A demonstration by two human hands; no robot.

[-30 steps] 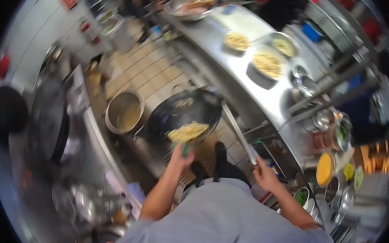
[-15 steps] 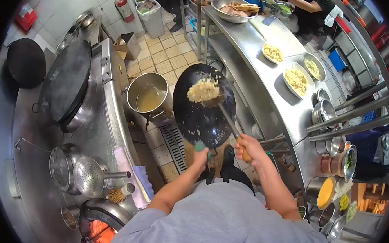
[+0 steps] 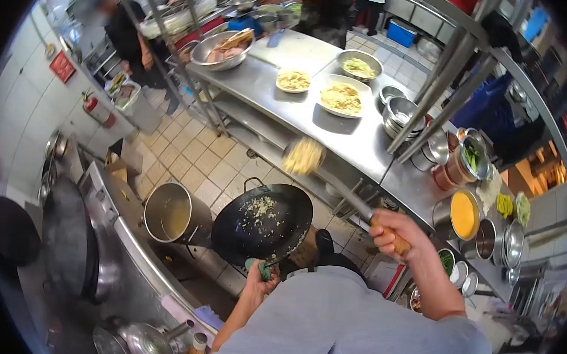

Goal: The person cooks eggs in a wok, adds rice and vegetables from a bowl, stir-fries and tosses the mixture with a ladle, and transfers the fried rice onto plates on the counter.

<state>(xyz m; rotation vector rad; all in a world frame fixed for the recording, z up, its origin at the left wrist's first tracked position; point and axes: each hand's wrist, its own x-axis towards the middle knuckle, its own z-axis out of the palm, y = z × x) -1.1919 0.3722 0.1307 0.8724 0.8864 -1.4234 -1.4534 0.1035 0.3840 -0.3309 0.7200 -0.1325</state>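
Note:
My left hand [image 3: 256, 285] is closed over a green cloth [image 3: 262, 268] at the near edge of a black wok [image 3: 285, 216]. Scattered grains of fried rice [image 3: 258, 208] lie in the wok, which is held over the floor. In my right hand [image 3: 401, 232] is the wooden handle of a ladle [image 3: 355, 200]. The ladle's bowl, heaped with fried rice [image 3: 303, 157], is past the wok's rim, near the counter's edge. On the counter stand a large plate of fried rice [image 3: 340, 97] and a smaller plate of it [image 3: 293, 80].
The steel counter [image 3: 272, 104] runs along the far side, with a bowl of shredded greens [image 3: 359, 65] and a bowl of meat [image 3: 221, 49]. A stockpot [image 3: 168, 212] stands left of the wok. A large steaming wok [image 3: 68, 247] sits on the stove. Co-workers [image 3: 132, 41] are behind the counter.
My right hand has moved the loaded ladle out of the wok toward the counter. The wok has shifted left in view and the camera has turned right.

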